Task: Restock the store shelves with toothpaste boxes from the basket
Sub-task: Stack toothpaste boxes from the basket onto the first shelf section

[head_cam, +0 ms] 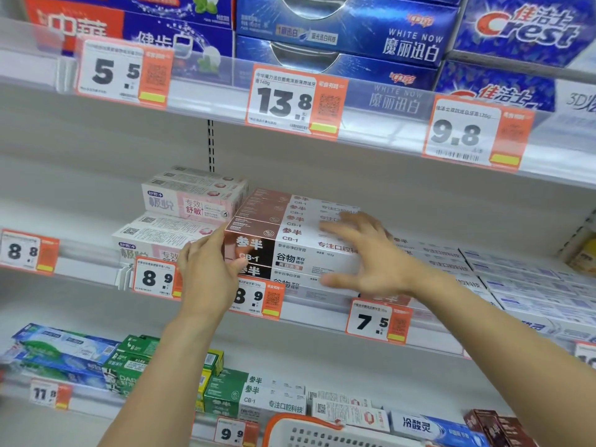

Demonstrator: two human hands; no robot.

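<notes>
Head view: brown-and-white toothpaste boxes (290,240), left hand (209,269) gripping, right hand (364,253) spread.

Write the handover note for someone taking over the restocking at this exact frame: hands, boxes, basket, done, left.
Left hand: holds the left end of the brown-and-white toothpaste stack on the middle shelf.
Right hand: open, fingers spread over the stack's right part; contact unclear, blurred.
Basket: rim visible at the bottom edge; contents cannot be seen.
Done: several of these boxes sit stacked above the 8.9 price tag.
Left: square up the stack, then likely check the basket for more.
</notes>
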